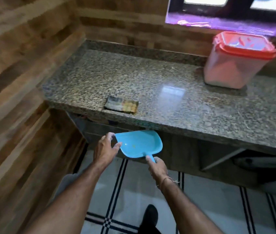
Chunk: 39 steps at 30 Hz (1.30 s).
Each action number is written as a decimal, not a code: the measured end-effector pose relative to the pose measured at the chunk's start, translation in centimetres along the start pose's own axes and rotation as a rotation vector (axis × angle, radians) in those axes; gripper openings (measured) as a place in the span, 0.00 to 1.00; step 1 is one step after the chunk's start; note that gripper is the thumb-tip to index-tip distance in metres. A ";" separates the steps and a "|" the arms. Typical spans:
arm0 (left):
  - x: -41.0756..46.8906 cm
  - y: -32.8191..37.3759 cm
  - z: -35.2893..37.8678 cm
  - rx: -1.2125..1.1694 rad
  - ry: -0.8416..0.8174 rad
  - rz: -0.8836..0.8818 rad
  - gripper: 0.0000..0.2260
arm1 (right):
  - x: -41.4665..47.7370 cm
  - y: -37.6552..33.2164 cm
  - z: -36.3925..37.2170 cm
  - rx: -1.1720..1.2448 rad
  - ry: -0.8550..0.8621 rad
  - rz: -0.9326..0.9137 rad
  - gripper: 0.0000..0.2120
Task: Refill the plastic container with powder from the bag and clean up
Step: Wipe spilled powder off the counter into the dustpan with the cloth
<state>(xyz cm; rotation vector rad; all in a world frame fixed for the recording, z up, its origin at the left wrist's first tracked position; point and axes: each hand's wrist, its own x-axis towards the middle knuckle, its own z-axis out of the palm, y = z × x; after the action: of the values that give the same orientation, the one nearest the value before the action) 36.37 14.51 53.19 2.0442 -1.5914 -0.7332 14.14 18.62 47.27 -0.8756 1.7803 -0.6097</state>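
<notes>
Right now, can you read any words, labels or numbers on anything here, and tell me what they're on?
No text can be read.
Container lid: red marks, too blurred to read.
Flat pad on the counter: mottled print, no letters visible.
Blue dustpan: plain, no label visible.

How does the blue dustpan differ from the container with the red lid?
The blue dustpan is shallow and open; the container is tall and shut under its red lid. The dustpan is held below the counter edge, right hand on its handle, left hand at its rim; the container stands untouched on the counter. The dustpan holds only specks; the container shows pale powder. Both look plastic.
</notes>
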 end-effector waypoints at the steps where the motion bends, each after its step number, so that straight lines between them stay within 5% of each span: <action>1: 0.7 0.8 0.4 0.006 -0.018 0.012 0.20 | 0.6 0.1 -0.5 0.011 0.008 0.008 0.25; 17: 19.6 6.3 2.6 0.194 -0.050 0.185 0.19 | 6.4 0.2 -2.2 0.175 -0.036 0.078 0.16; 26: 31.6 4.3 2.8 0.573 -0.281 0.340 0.35 | 7.2 -0.4 1.1 0.125 0.061 0.164 0.20; 33: 33.3 4.3 1.7 0.489 -0.378 0.349 0.15 | 7.5 -2.8 3.4 0.253 0.059 0.224 0.14; 39: 32.4 6.7 -0.1 0.129 -0.459 0.238 0.27 | 7.1 -5.0 4.0 0.341 0.063 0.204 0.12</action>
<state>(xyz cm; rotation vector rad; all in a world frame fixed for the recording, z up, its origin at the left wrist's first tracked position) 37.87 -18.59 53.11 1.8079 -2.1401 -1.0878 17.73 9.92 45.59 -0.4404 1.7276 -0.7841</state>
